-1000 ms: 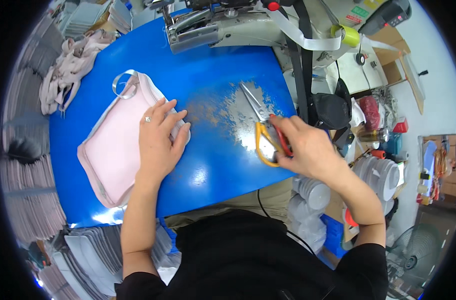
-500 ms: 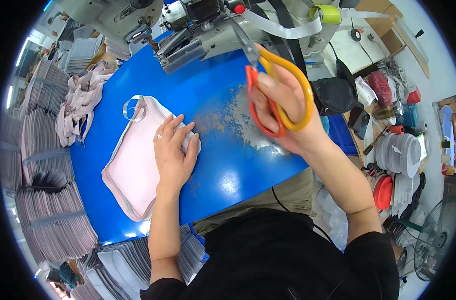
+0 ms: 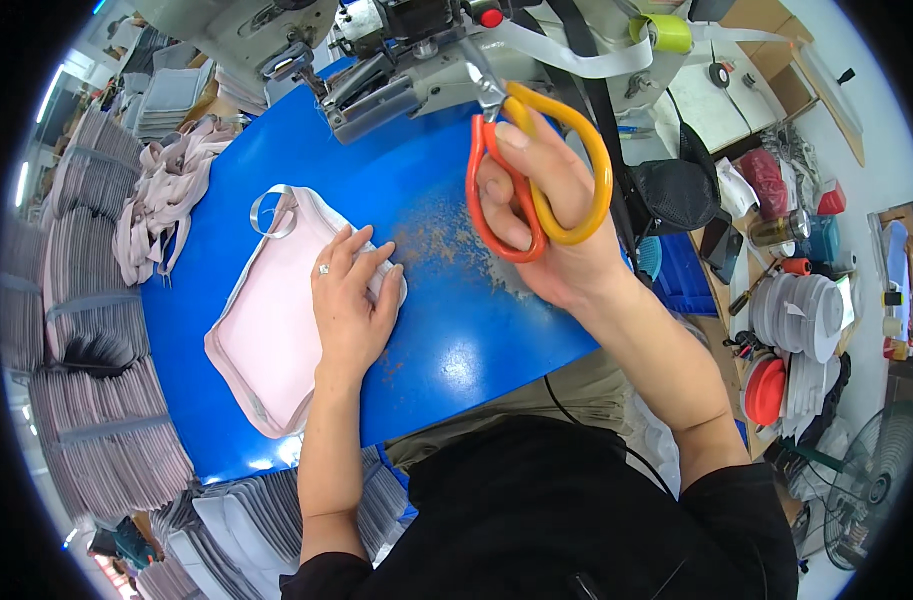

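Observation:
A pale pink fabric panel (image 3: 266, 335) with a grey edge lies on the blue tabletop (image 3: 446, 350). At its far corner stands a small silvery ribbon loop (image 3: 273, 212). My left hand (image 3: 351, 295) rests flat on the panel's right side, fingers spread, holding nothing. Above the right part of the table, my right hand (image 3: 551, 205) grips scissors (image 3: 488, 95) with orange-red and yellow handles. Their blades point up and away, toward the sewing machine (image 3: 376, 90), and look closed. The fingers pass through the handle loops.
Stacks of grey-pink panels (image 3: 106, 330) stand along the left, with a heap of pink strips (image 3: 166, 200) at the table's left edge. White tape (image 3: 576, 62) runs from a yellow-green roll (image 3: 666, 35) near the machine. A black mesh pouch (image 3: 671, 190) sits right of the table.
My right hand with the scissors has shifted slightly left and a little toward the far side. The left hand and the panel have hardly moved.

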Tool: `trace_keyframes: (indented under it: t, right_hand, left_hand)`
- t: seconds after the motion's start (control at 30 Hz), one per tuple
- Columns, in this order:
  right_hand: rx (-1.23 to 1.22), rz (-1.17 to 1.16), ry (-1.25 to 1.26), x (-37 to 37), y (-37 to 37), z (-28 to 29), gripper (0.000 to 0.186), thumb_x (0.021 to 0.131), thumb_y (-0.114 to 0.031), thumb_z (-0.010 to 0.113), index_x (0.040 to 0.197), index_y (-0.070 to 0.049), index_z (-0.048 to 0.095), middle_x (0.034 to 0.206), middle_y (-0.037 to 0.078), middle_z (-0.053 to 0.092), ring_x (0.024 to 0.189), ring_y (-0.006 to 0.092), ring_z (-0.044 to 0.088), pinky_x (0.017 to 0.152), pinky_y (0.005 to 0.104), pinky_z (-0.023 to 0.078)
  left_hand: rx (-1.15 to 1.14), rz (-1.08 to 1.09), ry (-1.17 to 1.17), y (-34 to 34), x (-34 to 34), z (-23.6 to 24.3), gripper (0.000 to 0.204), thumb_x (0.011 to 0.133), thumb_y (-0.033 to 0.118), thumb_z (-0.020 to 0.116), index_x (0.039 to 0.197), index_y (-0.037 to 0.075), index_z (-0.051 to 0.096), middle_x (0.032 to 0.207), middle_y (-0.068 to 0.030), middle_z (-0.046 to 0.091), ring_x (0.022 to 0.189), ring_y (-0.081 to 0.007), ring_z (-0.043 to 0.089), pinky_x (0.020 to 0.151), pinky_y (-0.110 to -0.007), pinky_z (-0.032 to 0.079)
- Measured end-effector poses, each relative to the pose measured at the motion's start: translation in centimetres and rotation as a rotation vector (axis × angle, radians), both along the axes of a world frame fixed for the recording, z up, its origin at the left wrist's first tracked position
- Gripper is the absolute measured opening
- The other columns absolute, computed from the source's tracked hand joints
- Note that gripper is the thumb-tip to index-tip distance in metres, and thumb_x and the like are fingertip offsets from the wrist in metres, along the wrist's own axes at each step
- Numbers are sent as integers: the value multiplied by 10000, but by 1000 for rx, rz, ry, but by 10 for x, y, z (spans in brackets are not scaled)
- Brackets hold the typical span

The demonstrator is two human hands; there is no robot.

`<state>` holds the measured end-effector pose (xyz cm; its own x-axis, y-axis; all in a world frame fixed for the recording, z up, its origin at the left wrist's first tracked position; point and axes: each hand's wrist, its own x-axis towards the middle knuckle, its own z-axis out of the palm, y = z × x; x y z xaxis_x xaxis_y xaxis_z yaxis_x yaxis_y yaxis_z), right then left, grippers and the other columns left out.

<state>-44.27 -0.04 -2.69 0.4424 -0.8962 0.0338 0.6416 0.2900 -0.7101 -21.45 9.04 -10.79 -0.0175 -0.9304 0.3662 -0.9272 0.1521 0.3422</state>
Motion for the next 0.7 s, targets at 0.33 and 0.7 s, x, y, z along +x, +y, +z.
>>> trace_keyframes:
  t: [0.33,0.7]
  right_hand:
    - [62,44,-46,1,3,-2,214,1009,-281,661,999,-114,527,739,5,573,489,68,465,463,216,344]
    - [42,-26,-47,1,6,-1,135,1001,-216,659,1034,-151,545,736,7,579,483,60,456,448,196,341]
  left_hand:
    - [-5,5,15,0,1,-1,256,886,142,737,1133,85,768,1349,-136,658,1371,-364,531,1145,-485,381]
    - [-13,3,2,1,4,-2,266,881,139,733,1140,87,762,1349,-131,660,1370,-366,531,1139,-488,385]
